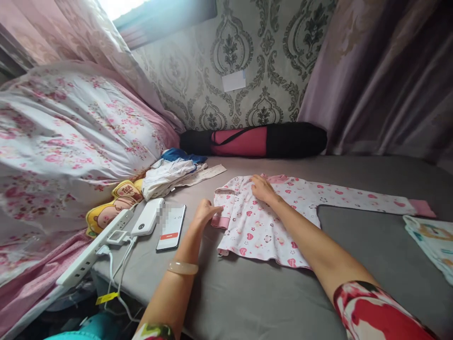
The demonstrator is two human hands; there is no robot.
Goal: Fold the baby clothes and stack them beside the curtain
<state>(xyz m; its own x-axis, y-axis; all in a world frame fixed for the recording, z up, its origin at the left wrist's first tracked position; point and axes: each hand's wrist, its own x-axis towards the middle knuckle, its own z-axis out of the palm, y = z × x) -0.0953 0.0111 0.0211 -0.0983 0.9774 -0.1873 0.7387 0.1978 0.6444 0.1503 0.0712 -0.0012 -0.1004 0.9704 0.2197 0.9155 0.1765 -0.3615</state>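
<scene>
A child's long-sleeved shirt (262, 231), white with pink hearts and flowers, lies spread on the grey sheet. Its pink collar (276, 179) faces away from me. One sleeve (368, 197) stretches out to the right; on the left, the other sleeve is folded down over the body, its pink cuff (220, 222) showing. My left hand (205, 210) is closed at that folded sleeve's outer edge, thumb over the fabric and fingers partly hidden. Near the collar, my right hand (262, 189) has its fingers bent down and closed on the shirt's fabric.
Left of the shirt lie a phone (172, 229), a white power bank (146, 219) and a power strip (95, 248) with cables. Crumpled clothes (170, 172) sit behind them. A black and pink long bag (247, 141) lines the wall. Folded patterned cloth (430, 241) lies at right.
</scene>
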